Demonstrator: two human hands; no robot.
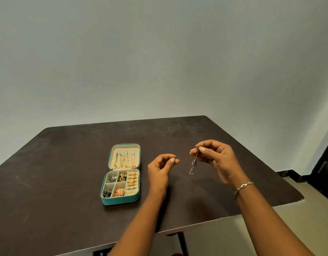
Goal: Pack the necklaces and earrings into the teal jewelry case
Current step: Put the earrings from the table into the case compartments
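Your right hand (215,156) pinches the top of a silver drop earring (194,162), which hangs free above the bench (67,163). Your left hand (160,169), near it, curls thumb to forefinger; whether it holds anything I cannot tell. Left of both, the teal jewelry case (120,200) lies open, with gold necklaces (124,160) in its lid.

Inspected from beside the surface (67,163): no lettering, label, brand mark or number can be read anywhere in view. The teal jewelry case (120,200) shows plain outer walls and plain cream lining, and the wall (159,52) behind is unmarked.
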